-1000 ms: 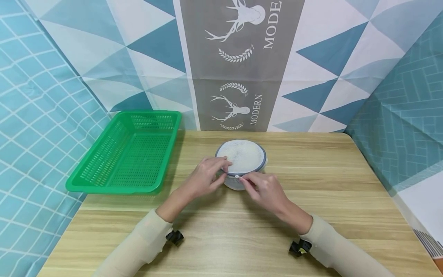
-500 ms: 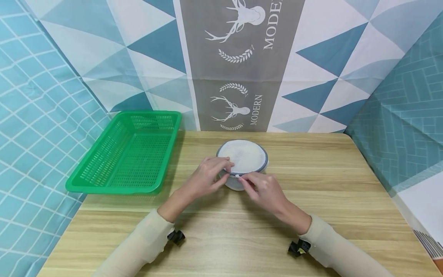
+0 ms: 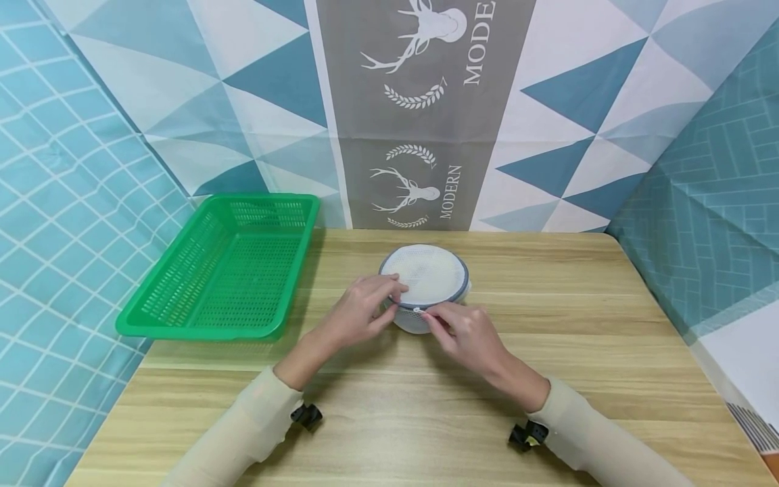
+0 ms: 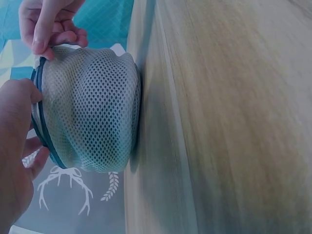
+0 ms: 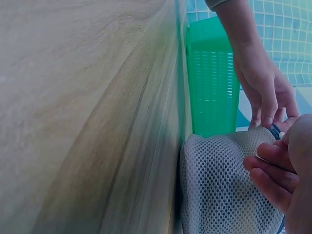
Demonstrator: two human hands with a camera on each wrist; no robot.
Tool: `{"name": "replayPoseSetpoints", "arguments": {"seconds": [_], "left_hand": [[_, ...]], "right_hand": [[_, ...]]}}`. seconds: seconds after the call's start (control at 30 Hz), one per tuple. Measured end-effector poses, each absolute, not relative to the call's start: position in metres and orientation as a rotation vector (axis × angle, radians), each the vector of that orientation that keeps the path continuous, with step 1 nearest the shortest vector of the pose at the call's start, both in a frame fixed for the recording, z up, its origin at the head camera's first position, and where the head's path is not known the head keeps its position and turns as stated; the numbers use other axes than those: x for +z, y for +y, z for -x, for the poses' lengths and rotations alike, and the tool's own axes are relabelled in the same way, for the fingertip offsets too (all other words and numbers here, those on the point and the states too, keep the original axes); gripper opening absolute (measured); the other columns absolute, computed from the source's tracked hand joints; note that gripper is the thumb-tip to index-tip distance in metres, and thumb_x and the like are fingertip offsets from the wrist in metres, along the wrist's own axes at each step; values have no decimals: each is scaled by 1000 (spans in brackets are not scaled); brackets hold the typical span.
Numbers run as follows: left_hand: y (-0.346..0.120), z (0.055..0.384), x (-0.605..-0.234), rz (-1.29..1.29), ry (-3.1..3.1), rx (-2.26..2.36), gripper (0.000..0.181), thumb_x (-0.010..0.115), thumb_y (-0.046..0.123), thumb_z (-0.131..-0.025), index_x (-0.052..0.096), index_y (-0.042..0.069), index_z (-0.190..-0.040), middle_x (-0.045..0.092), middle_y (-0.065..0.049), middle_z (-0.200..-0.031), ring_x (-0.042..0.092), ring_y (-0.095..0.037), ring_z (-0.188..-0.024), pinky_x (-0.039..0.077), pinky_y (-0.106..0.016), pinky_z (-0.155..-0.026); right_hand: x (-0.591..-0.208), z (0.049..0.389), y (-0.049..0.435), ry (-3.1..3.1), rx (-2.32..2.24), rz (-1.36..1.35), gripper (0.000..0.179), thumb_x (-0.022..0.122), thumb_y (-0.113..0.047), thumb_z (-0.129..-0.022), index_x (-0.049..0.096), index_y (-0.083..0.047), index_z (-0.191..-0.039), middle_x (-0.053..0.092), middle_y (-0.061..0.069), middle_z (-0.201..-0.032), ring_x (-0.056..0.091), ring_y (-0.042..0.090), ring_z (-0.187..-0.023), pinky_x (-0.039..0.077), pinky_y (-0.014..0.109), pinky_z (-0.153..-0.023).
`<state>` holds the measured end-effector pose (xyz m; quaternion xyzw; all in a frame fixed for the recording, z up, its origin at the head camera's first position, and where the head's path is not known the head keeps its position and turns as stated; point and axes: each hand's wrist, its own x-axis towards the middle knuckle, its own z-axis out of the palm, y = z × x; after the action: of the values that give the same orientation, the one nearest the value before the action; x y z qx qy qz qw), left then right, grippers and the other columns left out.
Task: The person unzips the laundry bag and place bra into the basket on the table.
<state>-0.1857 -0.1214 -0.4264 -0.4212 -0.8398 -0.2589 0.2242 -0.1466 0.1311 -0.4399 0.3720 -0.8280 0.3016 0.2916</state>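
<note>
A round white mesh laundry bag (image 3: 424,274) with a blue-grey zipper rim stands upright on the wooden table. My left hand (image 3: 368,306) holds its rim at the left front, thumb at the front edge and fingertips on the top panel. At the front of the rim, my right hand (image 3: 464,333) pinches the small white zipper pull (image 3: 417,310) between thumb and forefinger. The left wrist view shows the bag's mesh side (image 4: 100,105) slightly wrinkled, with the zipper band (image 4: 45,114) running round the top. The other right-hand fingers (image 5: 273,178) curl loosely beside the mesh.
To the left sits a green plastic basket (image 3: 292,270) with perforated walls. The wooden table (image 3: 389,419) reaches back to a patterned cloth wall (image 3: 535,122). Blue tiled cloth (image 3: 61,203) hangs along the left side.
The bag and both hands shifted very slightly right, then back left. Both hands keep the same hold on the rim and the zipper pull.
</note>
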Motion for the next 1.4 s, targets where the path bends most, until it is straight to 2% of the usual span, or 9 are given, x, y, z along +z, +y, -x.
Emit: {"name": "replayPoseSetpoints", "arguments": {"seconds": [0.17, 0.37, 0.73, 0.97, 1.2, 1.4], "left_hand": [[-120, 186, -424, 1171, -2299, -726, 16, 81, 4, -94, 72, 10, -106, 86, -11, -124, 79, -38, -131, 65, -58, -110], [-117, 187, -422, 1198, -2296, -728, 15, 82, 7, -96, 70, 11, -104, 86, -10, -127, 79, -36, -132, 65, -57, -108], [-120, 187, -429, 1185, -2281, -690, 17, 79, 3, -93, 66, 12, -99, 86, -11, -123, 79, -37, -129, 67, -55, -103], [-125, 185, -431, 1155, -2305, -692, 18, 81, 2, -92, 69, 11, -100, 85, -11, -125, 79, -38, -130, 66, -55, -108], [-123, 187, -431, 1168, -2236, -691, 19, 85, 3, -90, 70, 12, -100, 86, -9, -121, 80, -35, -127, 68, -53, -101], [-121, 188, -429, 1188, -2211, -698, 20, 84, 2, -89, 70, 12, -100, 87, -9, -120, 81, -35, -125, 68, -53, -99]], "right_hand": [[-438, 147, 130, -2210, 808, -993, 4, 83, -2, -96, 82, -5, -94, 80, 2, -78, 63, 3, -60, 49, 14, -55], [-438, 148, 129, -2193, 806, -993, 4, 84, -1, -95, 82, -4, -93, 81, 3, -79, 65, 4, -61, 50, 14, -55], [-439, 148, 129, -2197, 798, -1000, 10, 80, -6, -102, 82, -3, -93, 83, 3, -82, 67, 4, -62, 51, 14, -56], [-440, 148, 131, -2186, 799, -998, 11, 80, -8, -102, 82, -1, -93, 82, 2, -80, 64, 3, -61, 48, 12, -55], [-439, 147, 129, -2183, 802, -996, 6, 82, -1, -97, 82, -4, -92, 80, 1, -78, 62, 3, -61, 48, 12, -55], [-438, 147, 128, -2189, 801, -995, 6, 82, -2, -99, 82, -3, -93, 82, 2, -79, 64, 3, -61, 49, 13, -56]]}}
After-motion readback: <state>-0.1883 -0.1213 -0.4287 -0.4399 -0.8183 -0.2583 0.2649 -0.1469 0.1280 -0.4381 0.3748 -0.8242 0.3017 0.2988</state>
